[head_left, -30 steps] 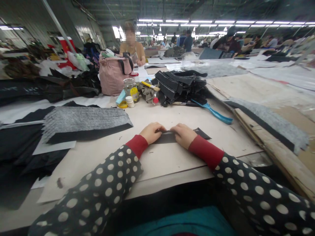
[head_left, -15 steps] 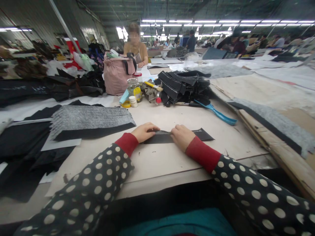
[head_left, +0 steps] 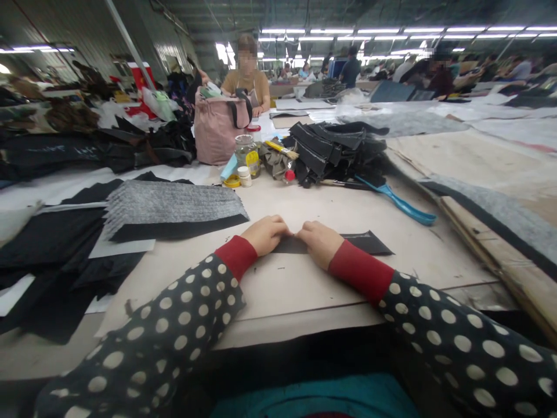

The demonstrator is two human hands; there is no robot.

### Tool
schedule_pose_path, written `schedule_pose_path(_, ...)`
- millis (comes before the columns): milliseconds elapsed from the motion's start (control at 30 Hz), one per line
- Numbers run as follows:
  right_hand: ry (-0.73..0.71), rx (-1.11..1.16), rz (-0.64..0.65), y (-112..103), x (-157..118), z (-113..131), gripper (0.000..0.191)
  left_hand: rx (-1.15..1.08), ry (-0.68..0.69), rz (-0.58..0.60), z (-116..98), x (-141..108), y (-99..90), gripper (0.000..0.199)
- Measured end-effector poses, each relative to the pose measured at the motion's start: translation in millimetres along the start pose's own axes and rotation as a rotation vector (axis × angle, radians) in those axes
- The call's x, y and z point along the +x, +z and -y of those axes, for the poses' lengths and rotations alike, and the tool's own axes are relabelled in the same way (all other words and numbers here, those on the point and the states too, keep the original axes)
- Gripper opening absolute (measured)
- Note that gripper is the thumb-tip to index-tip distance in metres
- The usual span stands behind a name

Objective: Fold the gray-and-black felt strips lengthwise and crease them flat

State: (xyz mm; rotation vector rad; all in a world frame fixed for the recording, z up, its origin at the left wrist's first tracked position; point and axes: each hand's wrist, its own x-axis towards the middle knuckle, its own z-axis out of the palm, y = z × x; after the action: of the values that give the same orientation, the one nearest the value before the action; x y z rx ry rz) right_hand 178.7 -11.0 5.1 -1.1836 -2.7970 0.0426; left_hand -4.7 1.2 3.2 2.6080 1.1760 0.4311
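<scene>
A dark strip of material (head_left: 368, 244) lies flat across the pale work board, its right end showing past my right hand. My left hand (head_left: 267, 234) pinches the strip's upper edge near its left end, thumb and fingers together. Close beside it, my right hand (head_left: 321, 241) pinches the same edge, fingers bent down onto the strip. The fingertips of both hands nearly meet, and they hide part of the edge between them. A thin light line runs along the strip's visible top edge at the right.
Fanned grey-and-black pieces (head_left: 178, 206) lie to the left. Behind are a glass jar (head_left: 247, 155), a white bottle (head_left: 244, 176), a yellow-handled brush (head_left: 281, 149), a pile of black strips (head_left: 326, 151) and a blue tool (head_left: 402, 204). A wooden plank (head_left: 487, 238) borders the right. A person sits opposite.
My left hand has moved right along the strip, closer to my right hand, and its fingers have closed on the edge. The camera view has shifted slightly.
</scene>
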Motion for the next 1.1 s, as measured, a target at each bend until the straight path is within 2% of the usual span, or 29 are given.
schedule_pose_path(133,-0.006,-0.101,0.011,-0.7,-2.1,7.1,0.027,0.157,0.025,0.062,-5.6,-4.0,-3.8,0.032)
schedule_pose_path(267,0.025,-0.095,0.05,-4.9,-13.9,-2.2,0.027,0.198,0.012,0.049,-12.4,-9.0,-5.7,0.03)
schedule_pose_path(500,0.114,-0.009,0.013,-10.9,-52.3,-42.8,0.033,0.079,-0.029,0.01,-7.2,-10.0,-5.2,0.023)
schedule_pose_path(600,0.114,0.018,0.016,-14.1,-59.7,-50.8,0.032,-0.048,-0.124,-0.032,-1.9,-12.7,-6.8,0.033)
schedule_pose_path(767,0.095,0.052,0.181,-29.5,-67.4,-45.8,0.033,-0.276,-0.314,0.016,1.9,-20.6,-12.9,0.061)
schedule_pose_path(900,0.06,0.336,0.433,-44.6,-66.0,-40.4,0.028,-0.363,-0.376,-0.072,1.8,-19.6,-11.2,0.063)
schedule_pose_path(933,0.067,0.392,0.457,-47.1,-61.8,-39.0,0.028,-0.39,-0.375,-0.073,1.2,-18.4,-9.7,0.062)
schedule_pose_path(1000,0.122,0.425,0.389,-48.5,-47.6,-34.7,0.032,-0.453,-0.353,-0.05,-0.9,-16.1,-6.2,0.061)
schedule_pose_path(1100,0.182,0.43,0.182,-39.9,-17.6,-25.1,0.038,-0.574,-0.298,-0.01,-4.8,-13.8,-0.6,0.059)
